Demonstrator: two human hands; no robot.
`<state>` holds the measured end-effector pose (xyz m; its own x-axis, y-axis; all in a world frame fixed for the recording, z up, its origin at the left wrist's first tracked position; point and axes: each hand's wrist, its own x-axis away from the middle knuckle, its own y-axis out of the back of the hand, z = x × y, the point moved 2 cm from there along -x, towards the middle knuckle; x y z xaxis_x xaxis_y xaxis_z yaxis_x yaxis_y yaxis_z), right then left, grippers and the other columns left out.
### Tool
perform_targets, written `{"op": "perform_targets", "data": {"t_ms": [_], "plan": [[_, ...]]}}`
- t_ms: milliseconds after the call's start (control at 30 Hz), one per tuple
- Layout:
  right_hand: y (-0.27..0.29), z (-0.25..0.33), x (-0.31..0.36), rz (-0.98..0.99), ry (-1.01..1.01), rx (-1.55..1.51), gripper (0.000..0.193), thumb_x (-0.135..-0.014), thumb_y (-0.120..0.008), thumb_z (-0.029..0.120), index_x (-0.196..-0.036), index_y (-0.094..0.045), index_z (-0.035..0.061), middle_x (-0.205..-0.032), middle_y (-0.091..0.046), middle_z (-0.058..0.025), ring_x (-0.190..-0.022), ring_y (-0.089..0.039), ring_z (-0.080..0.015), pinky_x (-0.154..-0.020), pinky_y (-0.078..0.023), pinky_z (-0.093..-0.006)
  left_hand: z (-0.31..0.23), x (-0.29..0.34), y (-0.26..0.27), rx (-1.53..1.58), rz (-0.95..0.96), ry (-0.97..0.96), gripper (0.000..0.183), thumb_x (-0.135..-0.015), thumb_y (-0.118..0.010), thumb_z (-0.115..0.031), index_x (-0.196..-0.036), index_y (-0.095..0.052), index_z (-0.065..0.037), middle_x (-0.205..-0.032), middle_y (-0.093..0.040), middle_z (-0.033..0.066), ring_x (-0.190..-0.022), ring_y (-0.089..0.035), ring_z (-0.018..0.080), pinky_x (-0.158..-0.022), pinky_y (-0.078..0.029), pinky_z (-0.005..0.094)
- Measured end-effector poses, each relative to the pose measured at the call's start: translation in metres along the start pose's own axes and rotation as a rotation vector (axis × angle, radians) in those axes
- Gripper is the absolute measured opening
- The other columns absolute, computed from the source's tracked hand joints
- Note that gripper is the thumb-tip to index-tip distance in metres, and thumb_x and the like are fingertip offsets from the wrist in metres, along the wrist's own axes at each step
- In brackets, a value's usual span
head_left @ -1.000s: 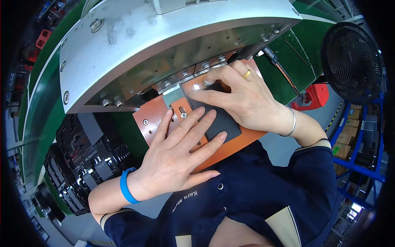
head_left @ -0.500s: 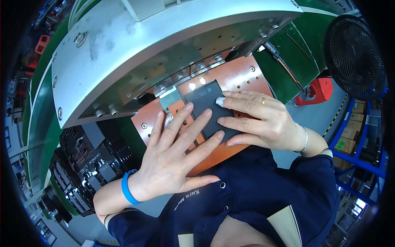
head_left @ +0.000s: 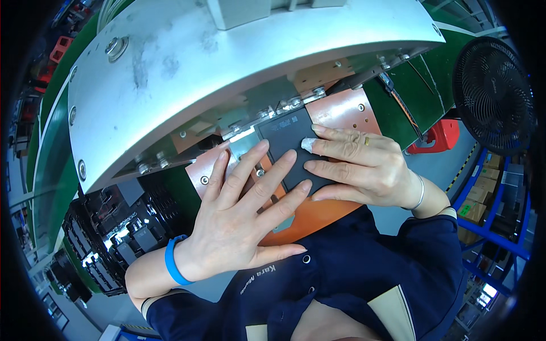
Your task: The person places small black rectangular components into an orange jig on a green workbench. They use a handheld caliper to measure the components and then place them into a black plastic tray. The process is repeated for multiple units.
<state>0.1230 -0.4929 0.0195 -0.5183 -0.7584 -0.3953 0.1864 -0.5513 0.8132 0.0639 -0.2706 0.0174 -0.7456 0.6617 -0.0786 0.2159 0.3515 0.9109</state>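
Observation:
A flat dark-grey rectangular battery-like slab (head_left: 286, 128) lies on a copper-coloured plate (head_left: 339, 109) under the front edge of a big pale metal machine head (head_left: 239, 51). Its far edge sits close to a row of small metal fittings (head_left: 293, 103). My left hand (head_left: 239, 210) is spread wide, with some fingertips on the slab's left part and others over the plate beside it. From the right, my right hand (head_left: 364, 167) rests its outstretched fingers on the slab's right part; one fingertip has a white wrapping. The thumb lies by the slab's near right corner.
Black plastic trays (head_left: 119, 238) with dark pieces stand at the left. An orange surface (head_left: 327, 216) juts out towards my body. To the right are a caliper-like tool (head_left: 398, 102), a red object (head_left: 438, 136), a black fan (head_left: 493, 94) and a blue rack (head_left: 495, 227) with boxes.
The slab and both hands have shifted slightly away from me, bringing the slab's far edge closer to the metal fittings. The whole view has also tilted a little.

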Motion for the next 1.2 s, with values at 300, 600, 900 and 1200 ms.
{"op": "perform_targets", "data": {"t_ms": [300, 600, 900, 1200], "plan": [[0.000, -0.001, 0.000, 0.006, 0.015, -0.016, 0.039, -0.070, -0.081, 0.029, -0.097, -0.072, 0.0021, -0.108, -0.069, -0.0149, -0.107, -0.066, -0.0319, -0.084, -0.059, -0.0358, 0.001, 0.000, 0.002, 0.010, 0.022, 0.002, 0.073, -0.073, -0.062, -0.073, -0.129, -0.063, -0.026, -0.145, -0.047, 0.0104, -0.137, -0.034, 0.0402, -0.116, -0.015, 0.0584], [0.000, -0.002, -0.001, -0.001, 0.020, -0.019, 0.039, -0.070, -0.081, 0.027, -0.097, -0.072, 0.0005, -0.107, -0.069, -0.0158, -0.106, -0.067, -0.0320, -0.086, -0.058, -0.0364, 0.002, -0.001, 0.002, -0.006, 0.026, 0.004, 0.070, -0.074, -0.063, -0.072, -0.127, -0.064, -0.026, -0.145, -0.047, 0.0101, -0.137, -0.034, 0.0406, -0.115, -0.017, 0.0581], [-0.001, 0.000, 0.000, -0.007, 0.019, 0.001, 0.038, -0.070, -0.081, 0.028, -0.096, -0.072, 0.0014, -0.106, -0.070, -0.0144, -0.105, -0.068, -0.0312, -0.083, -0.059, -0.0342, 0.001, -0.001, 0.003, -0.001, 0.014, -0.001, 0.068, -0.074, -0.065, -0.069, -0.127, -0.064, -0.025, -0.145, -0.047, 0.0099, -0.137, -0.034, 0.0402, -0.115, -0.018, 0.0580], [0.018, 0.027, -0.002, 0.216, -0.346, -0.564, 0.060, -0.087, -0.066, 0.008, -0.142, -0.040, 0.0066, -0.148, -0.039, -0.0140, -0.142, -0.033, -0.0306, -0.114, -0.031, -0.0464, 0.001, 0.000, 0.002, -0.013, -0.046, -0.023, 0.070, -0.073, -0.067, -0.068, -0.127, -0.065, -0.022, -0.144, -0.048, 0.0109, -0.136, -0.036, 0.0412, -0.112, -0.021, 0.0598]]}}
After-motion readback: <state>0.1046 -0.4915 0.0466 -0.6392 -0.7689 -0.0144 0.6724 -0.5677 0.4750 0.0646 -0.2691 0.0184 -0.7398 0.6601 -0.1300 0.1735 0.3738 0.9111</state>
